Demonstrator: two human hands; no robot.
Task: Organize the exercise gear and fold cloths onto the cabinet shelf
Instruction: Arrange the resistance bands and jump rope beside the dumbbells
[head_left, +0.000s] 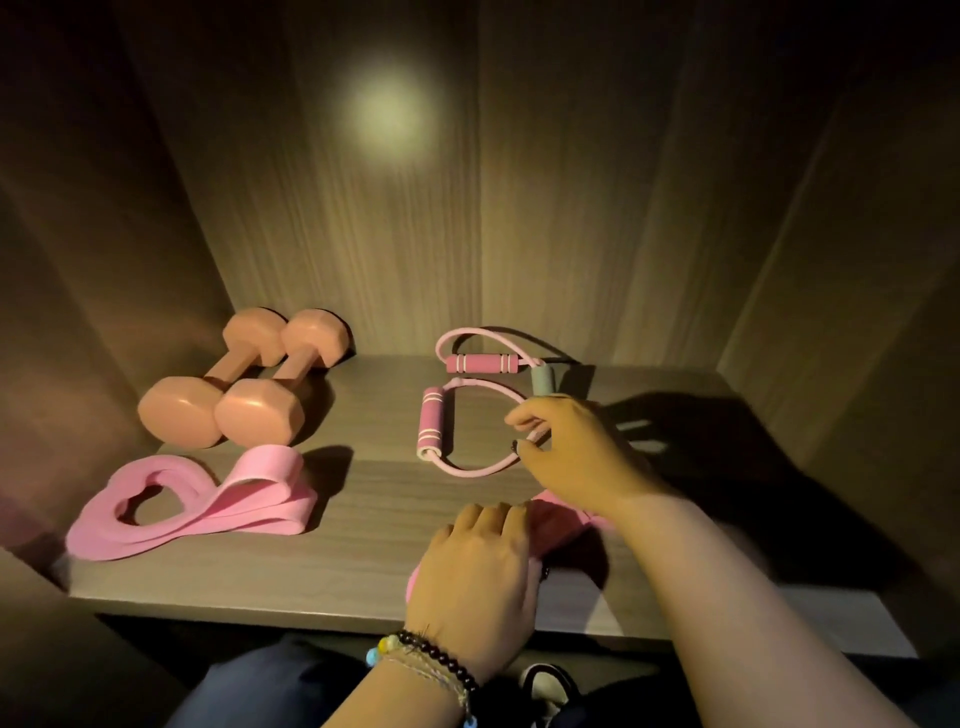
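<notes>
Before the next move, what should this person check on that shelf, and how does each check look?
1. Right hand has hold of the pink exercise tube: ok, fingers pinch its loop.
2. Left hand controls the pink cloth: ok, it rests on the cloth, though the grip is hidden.
3. Dumbbells set out of the way: ok, side by side at the back left.
4. Pink band tidy: not ok, it lies in loose loops.
5. Cloth folded: cannot tell, mostly covered by the hands.
6. Free shelf space: ok, bare wood in the middle.
</notes>
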